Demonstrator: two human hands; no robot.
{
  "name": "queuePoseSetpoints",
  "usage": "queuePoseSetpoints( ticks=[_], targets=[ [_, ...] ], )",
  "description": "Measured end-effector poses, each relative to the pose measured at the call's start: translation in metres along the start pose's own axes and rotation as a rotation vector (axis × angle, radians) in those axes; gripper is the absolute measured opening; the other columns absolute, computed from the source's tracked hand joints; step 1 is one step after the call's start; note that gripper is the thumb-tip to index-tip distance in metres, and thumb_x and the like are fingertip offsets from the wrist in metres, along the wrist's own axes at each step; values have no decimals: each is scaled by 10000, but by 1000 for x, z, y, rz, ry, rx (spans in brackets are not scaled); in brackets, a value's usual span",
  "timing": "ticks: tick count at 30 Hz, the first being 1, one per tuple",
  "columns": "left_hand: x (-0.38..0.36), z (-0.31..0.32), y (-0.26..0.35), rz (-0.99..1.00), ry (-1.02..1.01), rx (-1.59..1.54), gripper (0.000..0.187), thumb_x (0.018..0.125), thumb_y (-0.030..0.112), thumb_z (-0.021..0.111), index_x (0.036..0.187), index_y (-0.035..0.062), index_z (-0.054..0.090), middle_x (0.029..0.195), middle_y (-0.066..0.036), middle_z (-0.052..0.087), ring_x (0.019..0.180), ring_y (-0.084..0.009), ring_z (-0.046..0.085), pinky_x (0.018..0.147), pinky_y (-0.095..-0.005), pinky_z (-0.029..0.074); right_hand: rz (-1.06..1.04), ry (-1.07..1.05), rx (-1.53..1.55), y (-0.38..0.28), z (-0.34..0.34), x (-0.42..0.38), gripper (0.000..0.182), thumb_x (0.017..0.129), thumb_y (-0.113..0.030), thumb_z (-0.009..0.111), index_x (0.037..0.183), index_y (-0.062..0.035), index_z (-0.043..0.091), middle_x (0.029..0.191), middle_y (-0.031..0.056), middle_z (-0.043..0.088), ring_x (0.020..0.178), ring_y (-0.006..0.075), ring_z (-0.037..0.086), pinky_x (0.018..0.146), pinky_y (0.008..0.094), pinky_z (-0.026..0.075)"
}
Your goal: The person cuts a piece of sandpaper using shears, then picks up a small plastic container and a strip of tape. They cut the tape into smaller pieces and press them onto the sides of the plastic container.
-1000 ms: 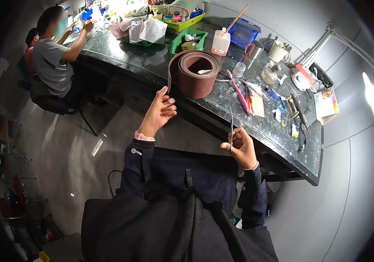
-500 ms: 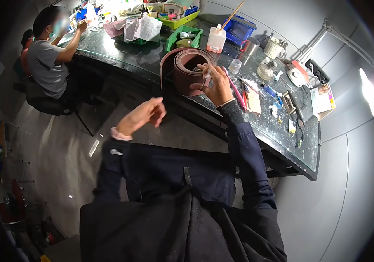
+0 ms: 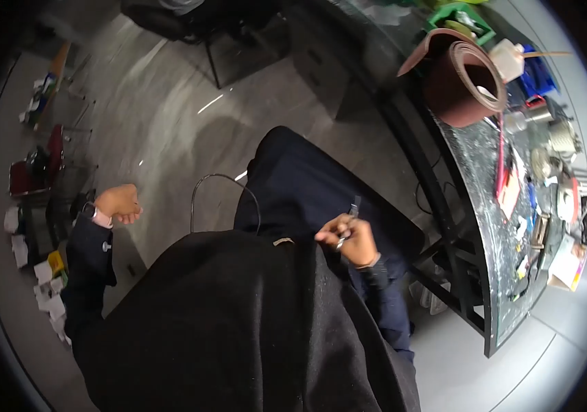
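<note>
My left hand (image 3: 120, 203) is held out at the left over the floor, its fingers curled in and nothing visible in them. In front of my body, above the dark cloth over my lap (image 3: 300, 178), my right hand (image 3: 351, 240) has its fingers drawn together. A small shiny piece shows at those fingers, too small to identify. Just beyond them a short grey strip (image 3: 356, 204) lies against the dark cloth. The brown roll of sheet material (image 3: 454, 89) stands on the workbench (image 3: 468, 161) at the upper right, away from both hands.
Beside the roll are a green bin (image 3: 482, 31), a white bottle (image 3: 508, 60) and a blue tray (image 3: 539, 77). A pink tool (image 3: 500, 154) and small tools lie along the bench. A dark chair (image 3: 163, 20) is at the top, a red chair (image 3: 53, 154) at the left.
The view has turned left and down, moving the bench to the right. My right hand has left the roll and come to my body. My left hand has swung outward to the left.
</note>
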State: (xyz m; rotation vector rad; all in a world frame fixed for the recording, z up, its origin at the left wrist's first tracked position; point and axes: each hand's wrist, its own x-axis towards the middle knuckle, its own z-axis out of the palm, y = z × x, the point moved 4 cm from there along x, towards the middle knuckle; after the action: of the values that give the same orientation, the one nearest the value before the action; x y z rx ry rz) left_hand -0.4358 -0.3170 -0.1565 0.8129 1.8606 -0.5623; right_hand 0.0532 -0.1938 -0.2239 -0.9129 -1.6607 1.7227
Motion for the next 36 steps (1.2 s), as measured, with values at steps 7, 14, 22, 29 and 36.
queuePoseSetpoints(
  ticks=[7,14,22,29,36],
  targets=[
    [-128,47,130,378,143,149,150,746,103,639,680,-31,632,539,-119,593,448,-223,566,436,-324,438,209,-424,-298,34,61,-11,401,666,-320,790,657,-57,487,653,72,609,651,245,617,615,352,449],
    [-152,116,185,496,-417,448,171,798,153,625,859,-6,613,770,-118,611,693,-215,579,634,-321,473,160,-519,-438,35,74,-3,321,716,-328,702,703,-72,508,699,117,605,712,314,607,653,402,445],
    [-140,189,101,539,-927,-4,473,747,126,691,1168,-10,524,1142,-148,601,1016,-167,568,774,-317,468,187,-506,-274,68,88,12,439,822,-466,626,840,-29,592,749,136,629,764,299,623,693,398,465],
    [-134,230,66,188,-704,42,436,760,129,677,1149,-11,537,1106,-137,608,970,-165,575,748,-311,472,181,-578,-240,68,77,17,394,651,-333,788,692,-51,515,716,111,602,758,248,610,683,363,463],
    [-85,254,59,28,-406,-1,401,772,132,663,1129,-12,550,1070,-127,615,925,-163,583,722,-306,477,183,-706,-279,56,67,11,428,618,-374,770,706,-50,506,712,116,591,753,255,604,688,376,450]
  ],
)
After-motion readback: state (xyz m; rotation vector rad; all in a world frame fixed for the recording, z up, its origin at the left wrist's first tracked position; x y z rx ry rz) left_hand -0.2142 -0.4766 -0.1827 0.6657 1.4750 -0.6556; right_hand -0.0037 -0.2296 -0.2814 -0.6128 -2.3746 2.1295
